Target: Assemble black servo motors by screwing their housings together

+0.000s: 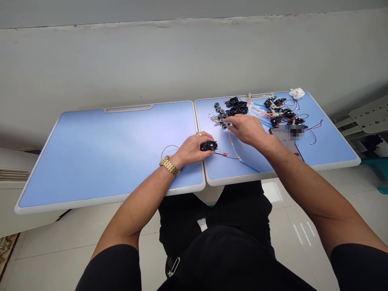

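Note:
My left hand (194,149), with a ring and a gold watch, is closed around a black plastic housing (208,146) near the seam of the two tabletops. A thin red wire (169,146) loops out behind that wrist. My right hand (247,128) reaches to the group of small round black-and-silver parts (222,111). Its thumb and index finger close at the nearest round part (224,125). Beside these lies a heap of small screws (216,120). A slim metal screwdriver shaft (221,154) with a red section lies just right of the left hand.
Black housings (238,109) lie at the back, beside blue and orange strips (251,104). Several wired black assemblies (281,109) crowd the right side. A phone (286,141) with a timer lies under the right forearm. Crumpled white tissue (296,93) sits at the back corner.

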`<state>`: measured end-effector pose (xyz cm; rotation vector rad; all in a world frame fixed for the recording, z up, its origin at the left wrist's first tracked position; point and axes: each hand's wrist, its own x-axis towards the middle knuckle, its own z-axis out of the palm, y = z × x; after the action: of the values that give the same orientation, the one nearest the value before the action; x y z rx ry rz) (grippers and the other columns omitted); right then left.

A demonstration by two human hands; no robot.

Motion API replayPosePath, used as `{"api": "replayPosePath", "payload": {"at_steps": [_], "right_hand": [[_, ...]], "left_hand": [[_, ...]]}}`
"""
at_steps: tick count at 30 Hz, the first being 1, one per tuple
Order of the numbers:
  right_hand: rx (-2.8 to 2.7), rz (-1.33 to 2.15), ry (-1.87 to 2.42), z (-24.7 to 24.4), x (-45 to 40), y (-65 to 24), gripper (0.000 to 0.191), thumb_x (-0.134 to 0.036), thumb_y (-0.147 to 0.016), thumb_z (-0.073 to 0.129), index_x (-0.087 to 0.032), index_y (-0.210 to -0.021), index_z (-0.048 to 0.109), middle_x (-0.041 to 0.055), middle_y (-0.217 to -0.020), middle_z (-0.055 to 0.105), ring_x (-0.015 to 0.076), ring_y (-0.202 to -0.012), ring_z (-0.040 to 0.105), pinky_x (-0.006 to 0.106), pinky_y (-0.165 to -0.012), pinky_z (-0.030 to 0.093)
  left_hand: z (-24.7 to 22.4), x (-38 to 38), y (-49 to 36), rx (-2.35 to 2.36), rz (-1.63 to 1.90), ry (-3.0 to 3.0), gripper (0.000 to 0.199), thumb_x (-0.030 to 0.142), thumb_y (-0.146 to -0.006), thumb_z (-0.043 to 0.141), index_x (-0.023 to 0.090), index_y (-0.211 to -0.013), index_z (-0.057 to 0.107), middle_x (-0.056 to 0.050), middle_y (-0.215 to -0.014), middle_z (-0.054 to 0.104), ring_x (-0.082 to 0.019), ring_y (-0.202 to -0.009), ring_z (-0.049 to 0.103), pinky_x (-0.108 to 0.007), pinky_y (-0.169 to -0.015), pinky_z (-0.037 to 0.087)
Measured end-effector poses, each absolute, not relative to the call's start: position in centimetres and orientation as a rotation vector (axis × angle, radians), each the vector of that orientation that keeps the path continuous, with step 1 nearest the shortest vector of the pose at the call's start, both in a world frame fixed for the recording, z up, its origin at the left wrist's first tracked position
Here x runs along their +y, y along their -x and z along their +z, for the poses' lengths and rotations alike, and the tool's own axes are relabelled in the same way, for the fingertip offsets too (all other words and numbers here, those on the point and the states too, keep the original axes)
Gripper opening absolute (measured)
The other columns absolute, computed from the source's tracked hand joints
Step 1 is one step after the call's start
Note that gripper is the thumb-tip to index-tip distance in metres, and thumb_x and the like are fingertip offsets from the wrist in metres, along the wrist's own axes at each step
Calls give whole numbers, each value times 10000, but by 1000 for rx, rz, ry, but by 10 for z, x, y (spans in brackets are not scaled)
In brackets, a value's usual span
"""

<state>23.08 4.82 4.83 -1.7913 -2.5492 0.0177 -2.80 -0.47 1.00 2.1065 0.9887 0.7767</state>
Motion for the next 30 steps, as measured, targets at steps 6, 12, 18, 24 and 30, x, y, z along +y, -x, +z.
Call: {"api": "replayPosePath", "payload": {"at_steps": [6,12,18,24,30], "right_hand": [[-2612,38,1792,46,54,-228,416,-288,-1078,580,-255,-1427,804,121,-1343,832,355,-1200,766,397,-772,417],[-2630,47,1799,47,56,-229,391,-303,-1064,591,-225,-1389,794,122,-1287,840,345,-1169,762,401,-765,410],[-2624,86,1822,48,58,-227,329,-312,-1040,644,-209,-1318,789,116,-1192,856,336,-1083,769,394,-735,381],[-2540,70,1797,65,24,-241,293,-369,-1060,641,-237,-1294,757,83,-1080,843,315,-999,757,384,-717,373],[-2669,120,1923,68,-14,-280,198,-387,-1083,599,-269,-1176,728,62,-1055,841,302,-929,749,377,-672,321]], "left_hand": [[8,-4,28,957,790,-2127,161,250,-890,724,216,-1035,785,-72,-1229,823,-229,-1033,772,-415,-942,629],[7,-4,28,960,795,-2139,173,241,-887,721,217,-1045,786,-72,-1223,825,-231,-1033,772,-418,-942,627],[8,-3,29,942,826,-2136,186,253,-896,745,213,-1071,793,-78,-1225,828,-226,-1031,781,-415,-956,639],[5,-1,32,854,894,-2111,247,255,-920,767,227,-1164,799,-84,-1249,825,-231,-1116,793,-425,-1024,645],[3,0,32,823,905,-2102,279,239,-927,768,237,-1204,804,-88,-1266,822,-228,-1125,794,-429,-1025,642]]}}
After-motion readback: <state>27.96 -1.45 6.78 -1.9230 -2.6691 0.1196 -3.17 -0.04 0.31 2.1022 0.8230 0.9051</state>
